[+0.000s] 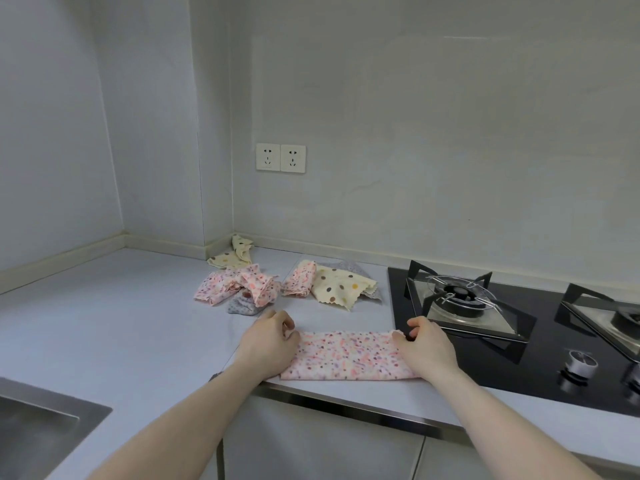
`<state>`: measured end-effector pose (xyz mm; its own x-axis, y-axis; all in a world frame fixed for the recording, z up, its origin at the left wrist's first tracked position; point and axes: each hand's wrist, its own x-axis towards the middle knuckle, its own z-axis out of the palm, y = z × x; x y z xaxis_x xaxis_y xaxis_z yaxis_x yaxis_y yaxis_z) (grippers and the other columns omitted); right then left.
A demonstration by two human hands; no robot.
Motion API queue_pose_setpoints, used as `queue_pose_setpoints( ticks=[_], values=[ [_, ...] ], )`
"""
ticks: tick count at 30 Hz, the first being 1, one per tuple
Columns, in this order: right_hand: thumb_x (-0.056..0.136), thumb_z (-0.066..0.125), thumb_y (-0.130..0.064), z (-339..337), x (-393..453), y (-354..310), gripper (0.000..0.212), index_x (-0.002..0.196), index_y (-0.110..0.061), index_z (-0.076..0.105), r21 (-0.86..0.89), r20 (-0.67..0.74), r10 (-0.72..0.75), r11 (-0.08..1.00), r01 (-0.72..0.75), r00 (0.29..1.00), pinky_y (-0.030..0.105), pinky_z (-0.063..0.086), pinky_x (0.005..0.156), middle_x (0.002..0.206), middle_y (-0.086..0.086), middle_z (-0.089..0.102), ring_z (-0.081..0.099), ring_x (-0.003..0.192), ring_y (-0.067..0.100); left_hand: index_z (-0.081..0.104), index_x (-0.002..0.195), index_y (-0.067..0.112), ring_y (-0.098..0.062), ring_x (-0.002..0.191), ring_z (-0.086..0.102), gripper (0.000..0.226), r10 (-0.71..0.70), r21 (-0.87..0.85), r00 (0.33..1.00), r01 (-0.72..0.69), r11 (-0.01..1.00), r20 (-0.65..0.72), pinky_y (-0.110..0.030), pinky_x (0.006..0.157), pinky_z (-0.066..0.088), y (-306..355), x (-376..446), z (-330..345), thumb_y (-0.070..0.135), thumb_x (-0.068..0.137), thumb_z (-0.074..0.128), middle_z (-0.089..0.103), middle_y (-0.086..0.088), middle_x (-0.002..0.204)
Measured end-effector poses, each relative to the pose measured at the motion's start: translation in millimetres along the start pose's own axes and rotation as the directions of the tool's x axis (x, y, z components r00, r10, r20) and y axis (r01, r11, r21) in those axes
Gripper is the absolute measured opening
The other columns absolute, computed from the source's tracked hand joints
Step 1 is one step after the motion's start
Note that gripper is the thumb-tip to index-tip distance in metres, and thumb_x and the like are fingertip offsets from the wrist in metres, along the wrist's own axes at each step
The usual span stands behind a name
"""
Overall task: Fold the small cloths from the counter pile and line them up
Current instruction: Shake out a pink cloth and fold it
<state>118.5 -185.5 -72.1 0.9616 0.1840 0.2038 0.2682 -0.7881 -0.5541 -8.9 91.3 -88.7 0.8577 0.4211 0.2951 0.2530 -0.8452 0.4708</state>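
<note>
Pink speckled cloth [348,355] lies flat as a folded strip at the counter [121,323] front edge, just left of the hob [540,362]. Left hand [268,344] pinches its left end; right hand [427,344] pinches its right end. Unfolded pile [242,285] sits behind, near the wall. Sink [41,431] lies far left.

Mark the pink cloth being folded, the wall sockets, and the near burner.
pink cloth [346,355], head view, middle of fabric
wall sockets [280,157], head view, seam between plates
near burner [457,294], head view, burner cap
</note>
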Motion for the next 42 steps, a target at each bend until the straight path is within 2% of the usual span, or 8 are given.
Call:
queue_pose_setpoints(
  ticks=[3, 8, 13, 19, 23, 29, 34, 42],
  values=[
    [0.091, 0.064, -0.048, 4, 0, 1, 0.040, 0.123, -0.023, 0.063, -0.045, 0.025, -0.017, 0.999, 0.018, 1.000, 0.033, 0.050, 0.087, 0.118, 0.000, 0.063, 0.059, 0.109, 0.021, 0.062, 0.111, 0.028, -0.013, 0.095, 0.060, 0.023, 0.004, -0.003, 1.000, -0.004, 1.000, -0.021, -0.029, 0.075, 0.045, -2, 2, 4, 0.044, 0.095, 0.057, 0.051, 0.011, 0.118],
    [0.086, 0.070, -0.042, 0, -1, -7, 0.028, 0.109, -0.028, 0.064, -0.134, 0.080, 0.025, 0.991, -0.014, 0.997, 0.032, 0.050, 0.082, 0.108, -0.005, 0.067, 0.062, 0.104, 0.021, 0.063, 0.097, 0.028, -0.012, 0.089, 0.059, 0.012, -0.002, -0.038, 1.000, 0.001, 0.999, -0.024, -0.030, 0.073, 0.046, -1, 1, 6, 0.039, 0.093, 0.058, 0.055, 0.010, 0.108],
    [0.088, 0.071, -0.031, -9, 0, -13, 0.008, 0.090, -0.025, 0.066, -0.053, 0.150, 0.092, 0.995, -0.084, 0.985, 0.028, 0.045, 0.068, 0.092, -0.007, 0.067, 0.062, 0.086, 0.012, 0.061, 0.094, 0.033, -0.004, 0.083, 0.058, 0.006, -0.060, -0.146, 0.998, 0.058, 0.988, -0.004, -0.025, 0.064, 0.042, -2, -1, 1, 0.030, 0.089, 0.060, 0.065, 0.014, 0.094],
    [0.085, 0.072, -0.019, -36, 13, -30, 0.009, 0.085, -0.012, 0.068, 0.271, 0.101, 0.137, 0.949, -0.160, 0.985, 0.030, 0.042, 0.066, 0.097, 0.005, 0.069, 0.059, 0.085, 0.015, 0.061, 0.098, 0.033, -0.003, 0.083, 0.060, 0.012, -0.078, -0.203, 0.997, 0.081, 0.976, 0.021, -0.026, 0.063, 0.043, -2, -1, -2, 0.028, 0.088, 0.061, 0.067, 0.014, 0.088],
    [0.084, 0.075, -0.021, -44, 15, -64, 0.009, 0.090, -0.015, 0.072, 0.250, 0.170, 0.075, 0.961, -0.117, 0.983, 0.030, 0.045, 0.071, 0.097, -0.001, 0.067, 0.060, 0.093, 0.017, 0.062, 0.099, 0.033, -0.002, 0.083, 0.060, 0.012, -0.095, -0.228, 0.995, 0.098, 0.969, 0.024, -0.024, 0.063, 0.043, -2, -1, -5, 0.030, 0.088, 0.064, 0.067, 0.015, 0.089],
    [0.085, 0.075, -0.017, -31, 0, -112, 0.007, 0.091, -0.014, 0.072, 0.266, 0.301, 0.005, 0.960, -0.089, 0.954, 0.021, 0.048, 0.048, 0.088, 0.003, 0.071, 0.067, 0.065, 0.013, 0.064, 0.097, 0.032, -0.004, 0.083, 0.062, 0.011, -0.120, -0.285, 0.992, 0.124, 0.950, 0.034, -0.026, 0.065, 0.046, -2, -1, -5, 0.030, 0.086, 0.065, 0.068, 0.014, 0.088],
    [0.089, 0.071, -0.009, -3, -24, -136, 0.010, 0.099, -0.007, 0.068, 0.317, 0.412, -0.007, 0.939, -0.136, 0.911, 0.029, 0.060, 0.056, 0.078, 0.010, 0.071, 0.069, 0.051, 0.016, 0.066, 0.093, 0.031, -0.009, 0.082, 0.066, 0.010, -0.142, -0.326, 0.989, 0.143, 0.935, 0.026, -0.032, 0.075, 0.057, -1, -2, -6, 0.025, 0.087, 0.061, 0.071, 0.012, 0.083],
    [0.089, 0.073, -0.009, 33, -38, -143, 0.009, 0.098, -0.008, 0.070, 0.401, 0.450, -0.040, 0.902, -0.162, 0.892, 0.032, 0.064, 0.063, 0.081, 0.012, 0.075, 0.073, 0.059, 0.017, 0.066, 0.090, 0.032, -0.011, 0.083, 0.068, 0.014, -0.138, -0.320, 0.990, 0.137, 0.937, 0.021, -0.037, 0.077, 0.058, -1, -2, -9, 0.026, 0.083, 0.055, 0.072, 0.011, 0.081]
  ],
)
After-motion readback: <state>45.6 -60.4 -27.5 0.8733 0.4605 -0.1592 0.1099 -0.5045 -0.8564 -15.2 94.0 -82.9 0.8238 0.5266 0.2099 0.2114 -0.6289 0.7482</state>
